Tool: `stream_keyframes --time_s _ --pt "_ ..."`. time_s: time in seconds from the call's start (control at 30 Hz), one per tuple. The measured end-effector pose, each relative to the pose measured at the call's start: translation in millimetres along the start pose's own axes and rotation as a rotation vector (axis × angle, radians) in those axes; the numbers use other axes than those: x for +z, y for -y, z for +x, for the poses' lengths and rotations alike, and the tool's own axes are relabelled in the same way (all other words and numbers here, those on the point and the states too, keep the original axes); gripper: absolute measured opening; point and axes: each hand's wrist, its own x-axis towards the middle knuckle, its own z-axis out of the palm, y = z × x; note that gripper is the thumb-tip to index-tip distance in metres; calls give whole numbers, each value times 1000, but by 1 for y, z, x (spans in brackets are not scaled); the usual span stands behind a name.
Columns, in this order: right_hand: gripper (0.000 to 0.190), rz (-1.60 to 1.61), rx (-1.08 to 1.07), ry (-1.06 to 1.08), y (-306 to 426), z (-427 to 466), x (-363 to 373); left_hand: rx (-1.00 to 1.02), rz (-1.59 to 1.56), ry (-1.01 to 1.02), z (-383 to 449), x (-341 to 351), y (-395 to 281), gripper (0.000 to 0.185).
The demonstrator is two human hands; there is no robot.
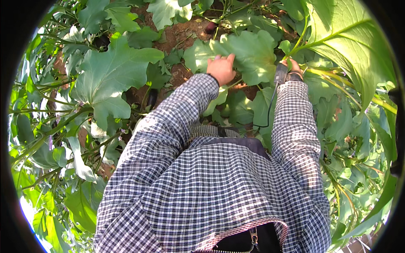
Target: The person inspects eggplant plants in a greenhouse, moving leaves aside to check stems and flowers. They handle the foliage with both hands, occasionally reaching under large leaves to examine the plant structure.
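Note:
My left hand (pixel 221 69) reaches forward over a broad eggplant leaf (pixel 253 55), its fingers bent at the leaf's near side. Whether they pinch the leaf cannot be made out. To the right, my right hand (pixel 294 67) is beside a green plant stem (pixel 297 47), and its fingers are mostly hidden by foliage. A small black device (pixel 280 74) sits at that wrist, with a thin black cable (pixel 271 106) hanging from it. Ahead of my hands, a dark round eggplant (pixel 210 27) shows among the stems.
A very large leaf (pixel 348 41) hangs close at upper right. Another wide leaf (pixel 114 72) spreads on the left, near a dark elongated fruit (pixel 152 97). Thick stems (pixel 53 129) cross the left side. Reddish-brown soil (pixel 183 34) shows between the plants.

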Motion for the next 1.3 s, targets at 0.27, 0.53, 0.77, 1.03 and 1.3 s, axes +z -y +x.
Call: stream_keyframes --time_s 0.27,0.53,0.77,1.03,1.3 --pt "7 -6 -225 -40 -29 -5 12 -157 -103 76 -30 31 22 75" --pt "36 40 -231 200 -60 -72 29 -87 -153 -34 -12 13 19 70" --pt "15 231 -201 92 -88 -103 68 -78 -156 -49 -11 7 15 70" --pt "71 635 -376 18 -75 -119 146 1 -163 -73 -13 4 19 70" --pt "75 1021 -237 -193 -47 -118 182 65 -150 -75 -13 1 16 70"
